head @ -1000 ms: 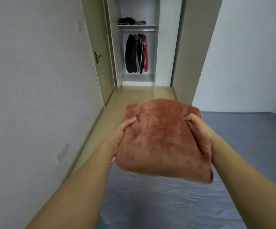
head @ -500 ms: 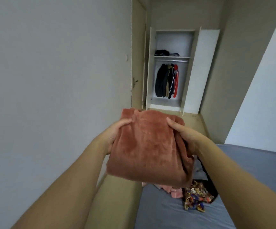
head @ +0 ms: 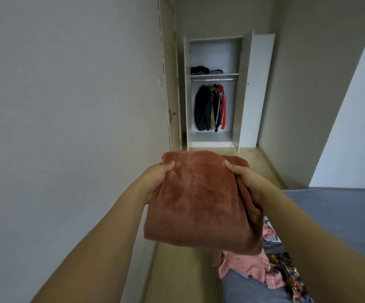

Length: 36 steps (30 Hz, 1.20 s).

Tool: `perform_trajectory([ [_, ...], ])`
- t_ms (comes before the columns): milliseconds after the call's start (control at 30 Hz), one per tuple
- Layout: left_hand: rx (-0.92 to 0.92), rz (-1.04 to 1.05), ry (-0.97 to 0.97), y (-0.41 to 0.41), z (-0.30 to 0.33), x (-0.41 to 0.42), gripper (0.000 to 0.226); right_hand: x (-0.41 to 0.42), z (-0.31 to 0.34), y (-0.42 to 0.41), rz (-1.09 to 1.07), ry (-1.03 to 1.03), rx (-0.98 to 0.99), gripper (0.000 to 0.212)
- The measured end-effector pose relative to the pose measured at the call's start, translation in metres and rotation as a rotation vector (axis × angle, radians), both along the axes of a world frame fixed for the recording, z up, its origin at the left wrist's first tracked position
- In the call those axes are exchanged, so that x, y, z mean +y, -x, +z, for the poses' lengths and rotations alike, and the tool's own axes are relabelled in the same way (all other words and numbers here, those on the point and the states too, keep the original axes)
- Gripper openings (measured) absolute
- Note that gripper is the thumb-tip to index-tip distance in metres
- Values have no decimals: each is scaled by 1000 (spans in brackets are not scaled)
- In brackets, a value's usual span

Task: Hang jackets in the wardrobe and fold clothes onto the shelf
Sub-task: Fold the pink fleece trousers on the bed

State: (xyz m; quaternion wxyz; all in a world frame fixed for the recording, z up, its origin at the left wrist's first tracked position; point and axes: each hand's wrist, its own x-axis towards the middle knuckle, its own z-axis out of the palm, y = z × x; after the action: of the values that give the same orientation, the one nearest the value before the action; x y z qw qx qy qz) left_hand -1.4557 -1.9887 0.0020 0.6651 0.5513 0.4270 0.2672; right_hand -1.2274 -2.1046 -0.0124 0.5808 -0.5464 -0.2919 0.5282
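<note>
Nearest the camera, at the lower right, a bed (head: pixel 341 211) with a smooth grey-blue cover carries a crumpled heap: a pink garment (head: pixel 251 267) and a busy multicoloured printed cloth (head: pixel 291 272) at its edge. Above that, held out in mid-air between two bare forearms, is a folded rust-brown garment (head: pixel 199 200), plush and velvety, roughly rectangular with soft rounded corners. Each grip pinches a side of it: the left hand (head: pixel 157 178) with its thumb on top and fingers tucked beneath, the right hand (head: pixel 242 178) likewise, cloth bunching under it. Below runs a pale yellowish floor (head: pixel 177 276) between the bed and a plain matte grey wall (head: pixel 67 127). Farther along that wall stands a beige door (head: pixel 170 84) with a metal lever handle. At the far end, a white wardrobe (head: pixel 258 90) stands open; dark folded clothes (head: pixel 201 70) lie on its shelf (head: pixel 225 74), and jackets (head: pixel 210 108), mostly dark with one red, hang from the rail below.
</note>
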Motion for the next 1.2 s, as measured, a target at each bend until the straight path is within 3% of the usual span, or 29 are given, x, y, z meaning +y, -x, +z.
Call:
perform_trajectory([
  [200, 104, 35, -57, -71, -16, 147, 41, 138, -12, -45, -158, -40, -34, 46],
  [433, 305, 48, -350, -174, 20, 347, 52, 324, 33, -138, -239, -85, -114, 27],
  [600, 393, 103, -492, -251, 32, 484, 55, 461, 46, -209, -301, -83, -143, 48],
  [700, 440, 110, -560, -301, 29, 577, 55, 555, 41, -255, -327, -91, -147, 51],
  [967, 458, 48, -645, -457, 52, 849, 58, 806, 61, -394, -400, -133, -187, 33],
  [1200, 453, -14, -677, -628, 71, 1031, 60, 978, 82, -546, -529, -166, -184, 27],
])
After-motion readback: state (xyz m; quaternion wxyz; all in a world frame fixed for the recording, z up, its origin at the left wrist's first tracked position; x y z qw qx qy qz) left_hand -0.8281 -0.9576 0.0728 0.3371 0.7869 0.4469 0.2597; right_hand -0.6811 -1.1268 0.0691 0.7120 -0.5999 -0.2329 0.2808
